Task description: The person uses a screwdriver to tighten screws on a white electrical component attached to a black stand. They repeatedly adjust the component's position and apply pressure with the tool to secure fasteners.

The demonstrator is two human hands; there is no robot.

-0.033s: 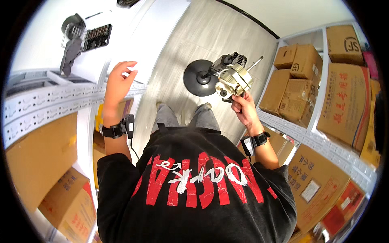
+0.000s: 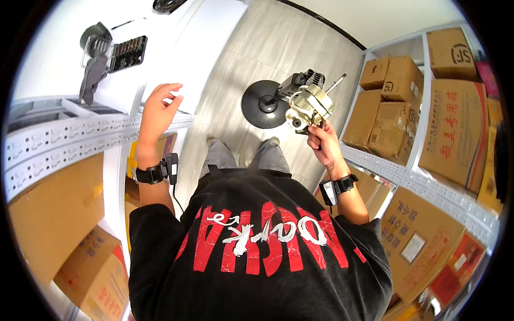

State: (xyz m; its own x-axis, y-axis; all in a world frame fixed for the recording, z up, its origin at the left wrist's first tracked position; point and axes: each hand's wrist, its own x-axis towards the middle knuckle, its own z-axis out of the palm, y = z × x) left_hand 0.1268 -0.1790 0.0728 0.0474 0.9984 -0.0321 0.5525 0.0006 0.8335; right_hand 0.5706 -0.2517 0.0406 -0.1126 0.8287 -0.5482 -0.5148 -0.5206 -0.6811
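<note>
A stand fan's bare motor head (image 2: 310, 104), pale gold metal with a shaft sticking out at the upper right, is at right of centre. My right hand (image 2: 323, 140) grips a small dark part at its lower end, with thumb and fingers closed; what exactly they pinch is partly hidden. Beneath the motor are the fan's black slotted column (image 2: 294, 85) and round black base (image 2: 257, 116) on the floor. Off to the left, my left hand (image 2: 160, 109) hovers by the edge of the white tabletop (image 2: 176, 53), holding nothing, fingers loosely bent and apart from the thumb.
On the white tabletop lie a black bit case (image 2: 128, 53), a dark grey plastic part (image 2: 95, 72) and a black round object (image 2: 168, 4). Metal shelving (image 2: 428, 187) with cardboard boxes (image 2: 452, 134) lines the right. More boxes (image 2: 59, 206) sit under the table at left.
</note>
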